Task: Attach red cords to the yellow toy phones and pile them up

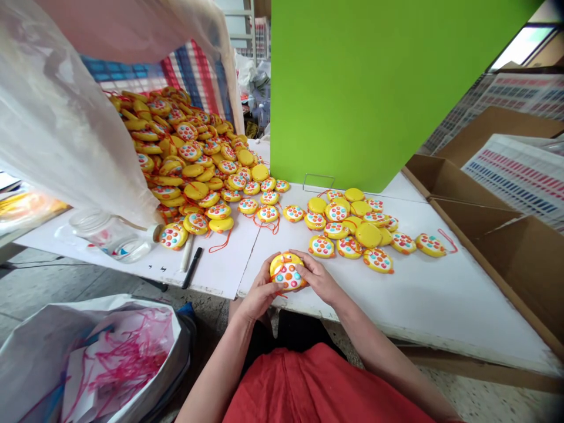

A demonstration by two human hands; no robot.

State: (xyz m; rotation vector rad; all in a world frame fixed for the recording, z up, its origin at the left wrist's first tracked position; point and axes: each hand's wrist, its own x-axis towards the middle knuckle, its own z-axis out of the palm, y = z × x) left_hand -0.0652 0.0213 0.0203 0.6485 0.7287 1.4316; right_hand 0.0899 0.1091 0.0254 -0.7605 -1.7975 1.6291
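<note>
I hold one round yellow toy [288,272] with coloured buttons between both hands at the near edge of the white table [423,294]. My left hand [259,294] grips its left side, fingers curled round it. My right hand [318,275] wraps its right side. A red cord hangs from the toy. A small group of the same toys [356,226] lies just beyond my right hand. A large heap of them [189,158] spills from a clear plastic bag [57,129] at the left.
A green board [374,88] stands upright at the back. Open cardboard boxes [497,223] sit at the right. A black marker [192,267] and a clear jar [110,235] lie near the table's left front. A white bag of red cords [110,358] stands on the floor.
</note>
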